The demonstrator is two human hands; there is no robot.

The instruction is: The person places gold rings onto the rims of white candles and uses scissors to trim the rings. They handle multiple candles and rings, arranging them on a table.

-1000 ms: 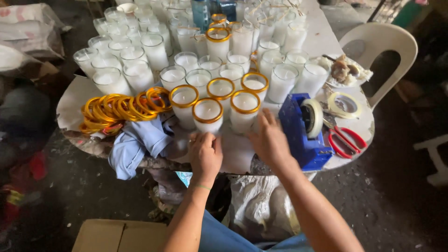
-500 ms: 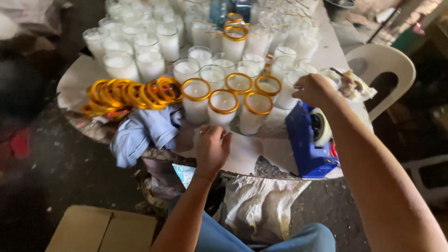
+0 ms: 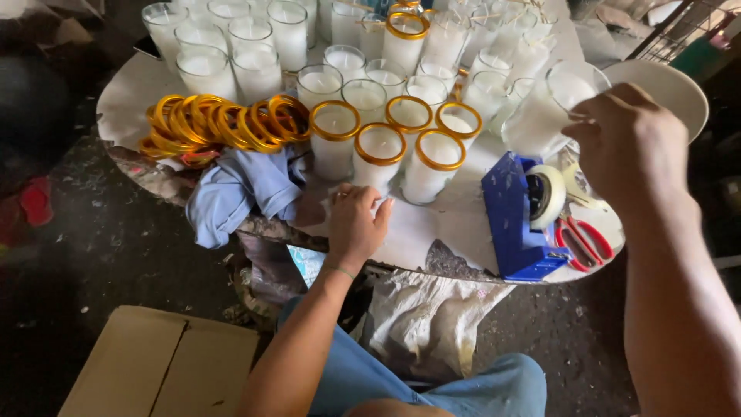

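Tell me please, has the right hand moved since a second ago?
Yes: the right hand went from left of the blue tape dispenser to its upper right, lifting a glass candle.

A pile of gold rings lies at your left on the round table, with a crumpled blue cloth just below it. At your right, a blue tape dispenser stands beside red-handled scissors. A cardboard box sits on the floor, and what may be a white plastic sack hangs under the table edge.
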